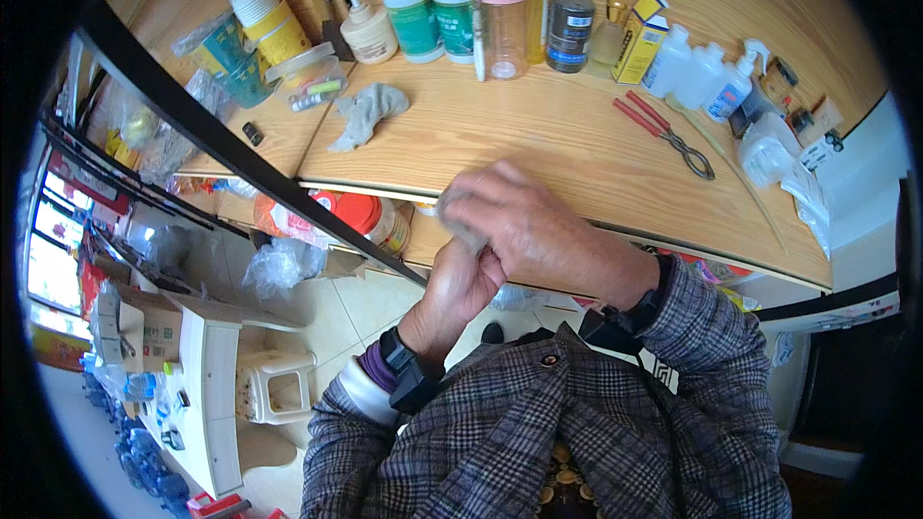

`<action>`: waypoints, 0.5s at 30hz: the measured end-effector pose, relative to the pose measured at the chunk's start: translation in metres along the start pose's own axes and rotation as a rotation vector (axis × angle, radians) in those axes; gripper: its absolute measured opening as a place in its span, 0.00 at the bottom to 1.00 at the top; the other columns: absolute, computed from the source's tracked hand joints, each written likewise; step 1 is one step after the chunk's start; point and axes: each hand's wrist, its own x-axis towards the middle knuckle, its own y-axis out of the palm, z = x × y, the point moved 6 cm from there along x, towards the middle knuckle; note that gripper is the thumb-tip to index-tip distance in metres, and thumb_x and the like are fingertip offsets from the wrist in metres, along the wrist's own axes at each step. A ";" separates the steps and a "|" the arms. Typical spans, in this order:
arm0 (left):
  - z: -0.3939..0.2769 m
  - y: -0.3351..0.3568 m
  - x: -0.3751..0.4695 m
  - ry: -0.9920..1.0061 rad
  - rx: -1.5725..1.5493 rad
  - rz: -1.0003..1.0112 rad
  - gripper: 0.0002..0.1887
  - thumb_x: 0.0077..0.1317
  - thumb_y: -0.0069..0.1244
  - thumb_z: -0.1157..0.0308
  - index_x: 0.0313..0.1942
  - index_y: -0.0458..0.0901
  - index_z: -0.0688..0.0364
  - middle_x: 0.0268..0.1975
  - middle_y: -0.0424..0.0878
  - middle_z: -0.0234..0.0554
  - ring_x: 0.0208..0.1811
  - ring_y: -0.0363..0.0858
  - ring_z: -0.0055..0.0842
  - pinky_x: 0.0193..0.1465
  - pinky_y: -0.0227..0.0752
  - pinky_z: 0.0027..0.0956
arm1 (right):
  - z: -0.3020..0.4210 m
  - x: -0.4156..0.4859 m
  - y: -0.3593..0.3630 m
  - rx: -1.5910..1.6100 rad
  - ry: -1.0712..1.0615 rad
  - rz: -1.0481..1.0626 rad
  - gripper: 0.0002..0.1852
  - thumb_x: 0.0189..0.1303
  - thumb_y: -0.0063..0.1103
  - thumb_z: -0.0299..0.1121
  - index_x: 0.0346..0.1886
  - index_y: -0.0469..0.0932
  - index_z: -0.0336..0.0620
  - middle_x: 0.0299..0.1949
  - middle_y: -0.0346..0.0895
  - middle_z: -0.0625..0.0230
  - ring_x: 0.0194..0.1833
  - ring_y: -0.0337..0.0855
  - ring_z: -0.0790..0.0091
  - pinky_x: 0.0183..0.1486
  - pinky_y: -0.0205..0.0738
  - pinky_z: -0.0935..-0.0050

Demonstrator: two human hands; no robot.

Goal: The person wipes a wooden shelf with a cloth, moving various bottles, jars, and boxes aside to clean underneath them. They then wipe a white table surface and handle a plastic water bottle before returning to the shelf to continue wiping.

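Note:
Before my body, at the front edge of the wooden shelf, my right hand (523,220) is bent over a piece of grey cloth (465,227), which is blurred. My left hand (458,281) is just below and against it, touching the cloth's lower end. Its fingers are mostly hidden behind my right hand, so its grip does not show. A second crumpled grey cloth (371,115) lies on the shelf (490,130), beyond my hands to the left. Farther right rest pliers with red handles (663,133).
Behind stand green-labelled bottles (412,11), a pink-lidded cup (501,21), a dark jar (570,32) and a yellow box (640,43). A thin stick (735,166) lies at right. A black bar (216,148) crosses at left. Red-lidded jars (359,213) sit below the shelf.

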 end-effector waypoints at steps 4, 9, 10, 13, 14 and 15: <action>0.004 0.009 -0.002 -0.034 0.033 0.130 0.15 0.82 0.38 0.63 0.58 0.72 0.66 0.52 0.81 0.46 0.57 0.83 0.38 0.66 0.79 0.41 | -0.008 -0.011 -0.030 0.050 0.052 -0.026 0.19 0.52 0.60 0.20 0.49 0.82 0.39 0.54 0.80 0.57 0.56 0.79 0.48 0.60 0.74 0.57; 0.013 0.000 0.002 -0.111 0.071 0.150 0.15 0.82 0.38 0.64 0.54 0.75 0.67 0.49 0.82 0.47 0.56 0.83 0.40 0.67 0.78 0.42 | -0.097 -0.036 -0.096 -0.217 0.473 -0.016 0.16 0.52 0.62 0.21 0.47 0.81 0.41 0.50 0.81 0.59 0.54 0.80 0.50 0.58 0.74 0.55; 0.015 -0.001 0.003 -0.121 0.062 0.151 0.15 0.82 0.39 0.64 0.54 0.75 0.67 0.50 0.82 0.48 0.57 0.83 0.41 0.67 0.78 0.43 | -0.108 -0.045 -0.097 -0.301 0.617 0.020 0.13 0.54 0.63 0.23 0.44 0.81 0.41 0.47 0.81 0.60 0.52 0.80 0.53 0.56 0.73 0.55; 0.021 0.003 0.008 -0.145 0.055 0.202 0.16 0.82 0.39 0.63 0.56 0.75 0.68 0.54 0.81 0.51 0.61 0.81 0.43 0.69 0.76 0.43 | -0.082 -0.049 -0.072 -0.346 0.476 -0.039 0.13 0.53 0.64 0.23 0.43 0.81 0.43 0.46 0.81 0.60 0.53 0.80 0.53 0.57 0.72 0.56; 0.023 0.006 0.008 -0.154 0.057 0.230 0.17 0.82 0.39 0.63 0.57 0.74 0.68 0.55 0.81 0.51 0.61 0.81 0.43 0.69 0.76 0.43 | -0.068 -0.047 -0.064 -0.301 0.374 -0.089 0.12 0.53 0.63 0.23 0.43 0.81 0.43 0.46 0.81 0.60 0.53 0.79 0.53 0.57 0.71 0.57; 0.025 0.005 0.009 -0.167 0.093 0.192 0.17 0.82 0.39 0.63 0.58 0.74 0.68 0.56 0.81 0.51 0.62 0.80 0.43 0.69 0.76 0.42 | -0.056 -0.045 -0.053 -0.258 0.344 -0.090 0.12 0.52 0.63 0.23 0.42 0.81 0.44 0.46 0.81 0.60 0.53 0.79 0.53 0.57 0.71 0.58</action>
